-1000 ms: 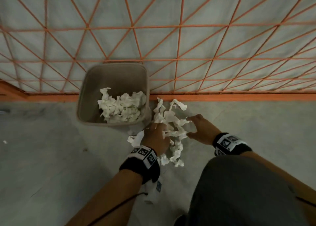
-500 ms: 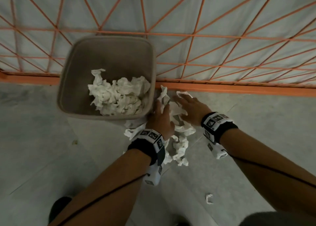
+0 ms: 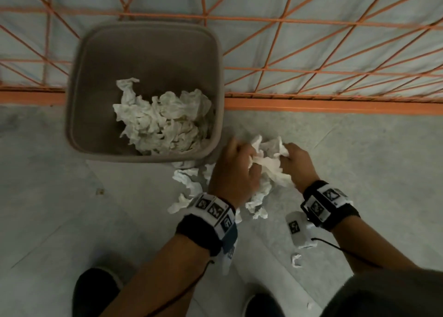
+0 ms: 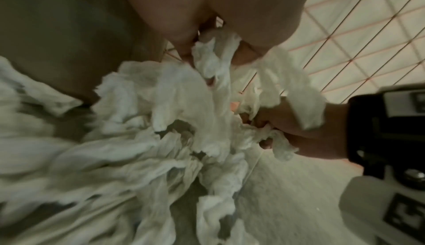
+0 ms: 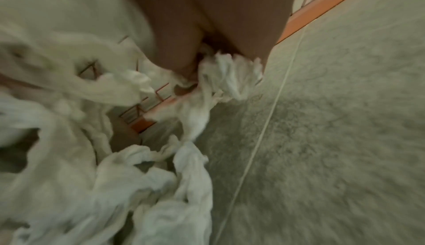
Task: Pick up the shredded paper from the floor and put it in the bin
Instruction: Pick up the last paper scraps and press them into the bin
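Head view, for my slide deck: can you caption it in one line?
Both hands, left hand and right hand, gather shredded paper beside a half-filled bin.

No words or numbers can be read (the wristbands (image 3: 213, 211) carry only black-and-white marker squares).

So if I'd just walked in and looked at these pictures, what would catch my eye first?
Probably the two hands, left hand and right hand, bunching a wad of white shredded paper between them just above the grey floor. Next, the bin to their left, already holding a pile of the same paper. Behind it all runs a bright orange mesh fence.
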`<state>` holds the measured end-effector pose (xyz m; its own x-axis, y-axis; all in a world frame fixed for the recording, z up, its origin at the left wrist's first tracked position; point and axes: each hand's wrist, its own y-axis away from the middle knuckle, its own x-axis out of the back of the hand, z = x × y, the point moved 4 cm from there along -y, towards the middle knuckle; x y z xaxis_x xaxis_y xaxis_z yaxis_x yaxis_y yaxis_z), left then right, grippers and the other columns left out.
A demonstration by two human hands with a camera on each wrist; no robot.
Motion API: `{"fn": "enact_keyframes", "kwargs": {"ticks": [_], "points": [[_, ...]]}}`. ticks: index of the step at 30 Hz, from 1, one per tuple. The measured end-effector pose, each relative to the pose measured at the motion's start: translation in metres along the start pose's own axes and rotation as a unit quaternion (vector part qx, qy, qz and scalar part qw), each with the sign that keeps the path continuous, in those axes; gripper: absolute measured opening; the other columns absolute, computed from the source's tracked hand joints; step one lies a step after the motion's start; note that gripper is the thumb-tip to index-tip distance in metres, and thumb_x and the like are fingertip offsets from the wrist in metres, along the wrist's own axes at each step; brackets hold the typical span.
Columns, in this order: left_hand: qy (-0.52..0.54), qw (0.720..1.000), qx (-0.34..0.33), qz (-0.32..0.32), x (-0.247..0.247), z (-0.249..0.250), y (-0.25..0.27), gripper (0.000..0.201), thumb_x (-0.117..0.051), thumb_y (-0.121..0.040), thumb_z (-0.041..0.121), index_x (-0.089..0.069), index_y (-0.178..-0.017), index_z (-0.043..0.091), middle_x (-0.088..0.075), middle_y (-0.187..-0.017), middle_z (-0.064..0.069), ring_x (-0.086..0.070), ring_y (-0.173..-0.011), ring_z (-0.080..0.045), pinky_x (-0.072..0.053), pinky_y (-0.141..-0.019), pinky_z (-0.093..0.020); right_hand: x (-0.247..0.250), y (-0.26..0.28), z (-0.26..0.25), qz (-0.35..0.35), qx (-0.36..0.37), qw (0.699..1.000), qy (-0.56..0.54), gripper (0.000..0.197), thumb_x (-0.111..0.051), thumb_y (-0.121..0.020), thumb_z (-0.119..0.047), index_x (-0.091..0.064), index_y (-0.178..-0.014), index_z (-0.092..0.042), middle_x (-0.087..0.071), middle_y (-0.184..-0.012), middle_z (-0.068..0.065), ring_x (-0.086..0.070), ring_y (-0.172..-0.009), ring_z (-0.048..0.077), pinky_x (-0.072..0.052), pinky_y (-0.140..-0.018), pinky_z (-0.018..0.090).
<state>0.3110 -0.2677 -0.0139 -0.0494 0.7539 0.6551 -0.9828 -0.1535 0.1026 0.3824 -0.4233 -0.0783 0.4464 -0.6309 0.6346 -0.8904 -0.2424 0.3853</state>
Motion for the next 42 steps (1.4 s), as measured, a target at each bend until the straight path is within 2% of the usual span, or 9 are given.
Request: {"fn": "enact_keyframes", "kwargs": {"ticks": [3, 10, 16, 21, 25, 30, 36, 40, 42], "points": [[-0.003, 1.0, -0.016, 0.002, 0.0, 0.0, 0.03, 0.022, -0.044, -0.083, 0.024, -0.057, -0.096, 0.012, -0.051, -0.107, -0.007, -0.052, -0.094, -0.024, -0.044, -0.076, -0.033, 0.012, 0.024, 0.012, 0.041, -0.032, 0.998, -0.044, 0.016, -0.046, -0.089, -0.015, -0.062, -0.086, -0.016, -0.065, -0.079, 0.009, -0.06, -0.077, 0.028, -0.042, -0.063, 0.034], [-0.106, 0.991, 0.026, -0.075, -0.034, -0.057, 0.049, 0.024, -0.047, -0.079, 0.014, -0.056, -0.101, 0.01, -0.033, -0.152, -0.011, -0.039, -0.128, -0.035, -0.049, -0.09, -0.04, -0.031, 0.051, 0.009, -0.099, -0.058, 0.982, 0.152, 0.075, -0.056, -0.072, -0.075, -0.033, -0.131, -0.036, -0.058, -0.125, 0.001, -0.064, -0.103, 0.029, -0.051, -0.087, 0.044], [-0.165, 0.961, 0.058, -0.214, -0.039, -0.066, 0.043, 0.032, -0.057, -0.079, 0.006, -0.052, -0.108, 0.016, -0.046, -0.13, -0.004, -0.038, -0.123, -0.028, -0.048, -0.083, -0.039, -0.052, 0.061, 0.018, -0.123, -0.015, 0.967, 0.223, 0.059, -0.062, -0.086, -0.034, -0.041, -0.136, -0.012, -0.047, -0.131, 0.013, -0.053, -0.117, 0.036, -0.047, -0.091, 0.041], [-0.02, 0.995, 0.033, -0.093, -0.014, -0.044, 0.045, 0.044, -0.066, -0.067, 0.006, -0.045, -0.104, 0.017, -0.056, -0.105, -0.002, -0.052, -0.099, -0.026, -0.048, -0.08, -0.04, -0.043, 0.055, 0.014, -0.04, -0.016, 0.992, 0.118, 0.009, -0.057, -0.083, -0.008, -0.058, -0.087, -0.016, -0.055, -0.102, 0.01, -0.052, -0.082, 0.02, -0.038, -0.069, 0.022], [0.033, 0.996, 0.081, 0.011, 0.003, -0.053, 0.059, 0.078, -0.078, -0.065, 0.018, -0.035, -0.128, 0.033, -0.052, -0.123, -0.002, -0.053, -0.106, -0.021, -0.05, -0.084, -0.035, -0.028, 0.052, -0.002, 0.041, -0.015, 0.999, 0.024, 0.032, -0.051, -0.079, 0.012, -0.058, -0.106, -0.004, -0.049, -0.108, 0.007, -0.052, -0.086, 0.019, -0.04, -0.073, 0.023], [-0.045, 0.981, 0.186, -0.033, -0.005, -0.092, 0.063, 0.092, -0.075, -0.07, 0.017, -0.025, -0.144, 0.037, -0.021, -0.146, -0.008, -0.05, -0.117, -0.034, -0.053, -0.089, -0.045, -0.025, 0.042, 0.001, 0.036, -0.021, 0.995, 0.095, 0.041, -0.053, -0.086, -0.016, -0.048, -0.126, -0.013, -0.044, -0.13, 0.011, -0.052, -0.11, 0.033, -0.048, -0.091, 0.047], [-0.08, 0.975, 0.199, -0.064, -0.007, -0.113, 0.062, 0.041, -0.063, -0.073, 0.01, -0.056, -0.114, 0.008, -0.052, -0.115, -0.016, -0.058, -0.095, -0.037, -0.045, -0.075, -0.033, -0.053, 0.072, 0.013, -0.054, 0.041, 0.973, 0.219, 0.088, -0.055, -0.071, -0.07, -0.032, -0.145, -0.027, -0.034, -0.151, 0.005, -0.026, -0.141, 0.033, -0.031, -0.112, 0.053], [-0.04, 0.979, 0.197, 0.043, 0.011, -0.112, 0.071, 0.038, -0.042, -0.073, 0.028, -0.057, -0.094, 0.0, -0.057, -0.096, -0.018, -0.055, -0.081, -0.033, -0.033, -0.067, -0.024, -0.078, 0.091, 0.024, -0.104, 0.104, 0.957, 0.251, 0.074, -0.045, -0.079, -0.063, -0.031, -0.145, -0.032, -0.027, -0.158, 0.006, -0.009, -0.149, 0.034, -0.021, -0.116, 0.06], [-0.006, 0.979, 0.189, 0.074, 0.021, -0.105, 0.078, 0.03, -0.046, -0.077, 0.023, -0.057, -0.089, -0.002, -0.055, -0.089, -0.019, -0.053, -0.079, -0.029, -0.037, -0.067, -0.029, -0.077, 0.094, 0.025, -0.082, 0.13, 0.964, 0.215, 0.054, -0.042, -0.086, -0.051, -0.052, -0.132, -0.023, -0.043, -0.149, 0.011, -0.021, -0.146, 0.033, -0.03, -0.112, 0.059]]}}
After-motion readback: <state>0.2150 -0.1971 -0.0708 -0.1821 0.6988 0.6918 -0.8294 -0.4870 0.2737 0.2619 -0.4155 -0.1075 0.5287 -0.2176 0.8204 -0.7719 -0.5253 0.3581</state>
